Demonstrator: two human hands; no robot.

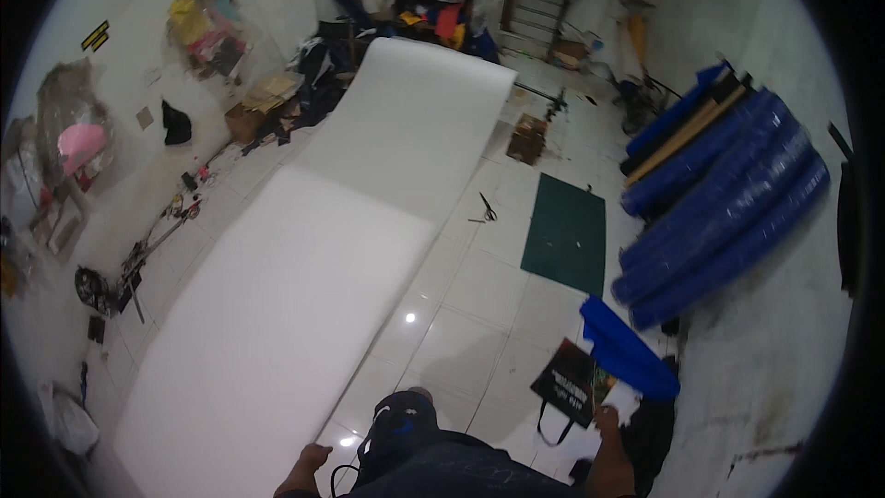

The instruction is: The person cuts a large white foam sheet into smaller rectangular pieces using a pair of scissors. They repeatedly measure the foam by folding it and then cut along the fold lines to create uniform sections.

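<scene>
My left hand (314, 457) is low in the picture, its fingers curled, beside the near right edge of a long white sheet (286, 277). Whether it pinches anything is too small to tell. The sheet stretches away across the tiled floor, and its far part (433, 101) looks greyer. On the right, my right hand (607, 418) is closed at the edge of a black printed bag (566, 382) with a looped handle. White paper (623, 400) shows by its fingers. What this hand grips cannot be made out. Blue cloth (627, 350) lies just beyond.
A dark green mat (565, 233) and black scissors (488, 208) lie right of the sheet. Blue plastic-wrapped rolls (728, 203) lean along the right wall. Tools and cables (129, 286) line the left wall. Clutter and a brown box (526, 138) stand farther back.
</scene>
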